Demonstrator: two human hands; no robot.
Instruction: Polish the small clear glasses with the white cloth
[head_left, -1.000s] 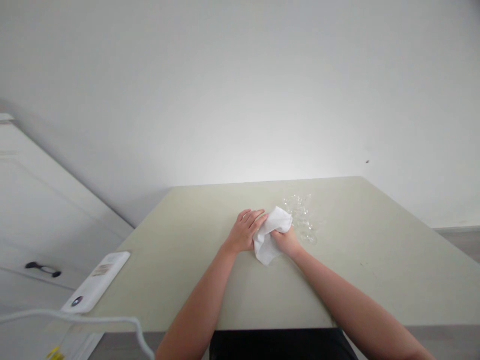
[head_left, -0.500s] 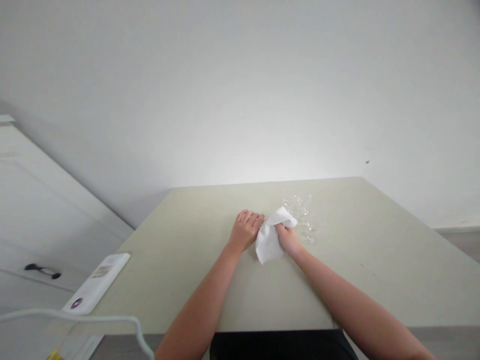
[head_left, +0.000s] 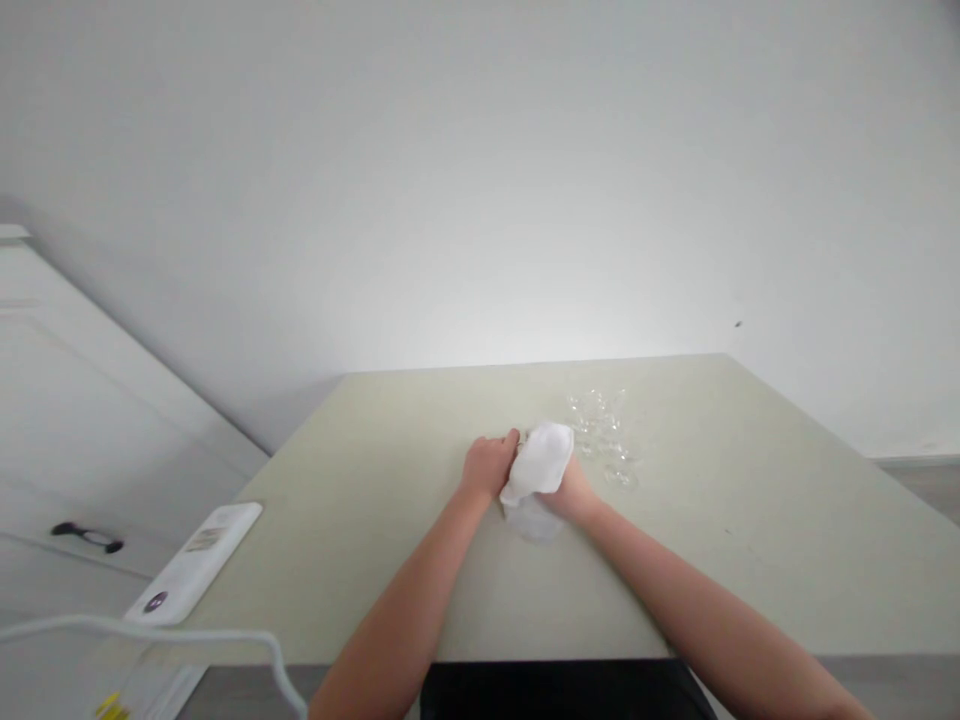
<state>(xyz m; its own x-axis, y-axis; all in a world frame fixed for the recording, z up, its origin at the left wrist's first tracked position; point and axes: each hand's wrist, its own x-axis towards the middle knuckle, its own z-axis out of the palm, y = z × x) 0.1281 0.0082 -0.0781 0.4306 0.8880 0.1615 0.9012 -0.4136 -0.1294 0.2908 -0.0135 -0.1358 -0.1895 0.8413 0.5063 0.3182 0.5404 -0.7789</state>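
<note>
A thin white tissue is gripped in my right hand and drapes over its fingers, hiding most of them. Its lower end hangs blurred over the table. Close against its left side, my left hand is closed with curled fingers. A small shiny edge shows between that hand and the tissue; what it belongs to is hidden. Behind and to the right of my right hand lie several clear, shiny pieces, too see-through to name their kind.
Under my hands is a pale greenish table set against a white wall. A white flat box rests at its left edge, near a white cable. A white cabinet with a dark handle stands left.
The tissue has folded over my right hand, its upper part now turned toward me. My left fingers have curled in more, and my right hand has shifted slightly down and left.
</note>
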